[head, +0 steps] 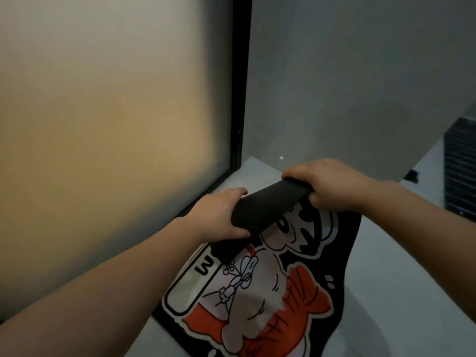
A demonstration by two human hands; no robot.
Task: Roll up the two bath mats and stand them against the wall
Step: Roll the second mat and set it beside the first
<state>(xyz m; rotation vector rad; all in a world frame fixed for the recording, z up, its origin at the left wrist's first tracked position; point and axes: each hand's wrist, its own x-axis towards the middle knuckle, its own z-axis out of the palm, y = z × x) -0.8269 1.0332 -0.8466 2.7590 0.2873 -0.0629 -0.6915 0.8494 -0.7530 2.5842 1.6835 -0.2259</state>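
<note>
A bath mat point(260, 300) with a black border and a red-and-white cartoon print lies on the pale floor, running from the bottom of the view up toward the corner. Its far end is curled into a short black roll point(270, 204). My left hand point(219, 217) grips the left end of the roll. My right hand point(327, 186) grips the right end, fingers over the top. Only one mat is in view.
A frosted glass panel point(116, 124) in a black frame point(240, 99) stands on the left. A grey wall point(360, 86) meets it at the corner beyond my hands. A dark slatted object point(461, 171) stands at the right edge on the pale floor point(401, 292).
</note>
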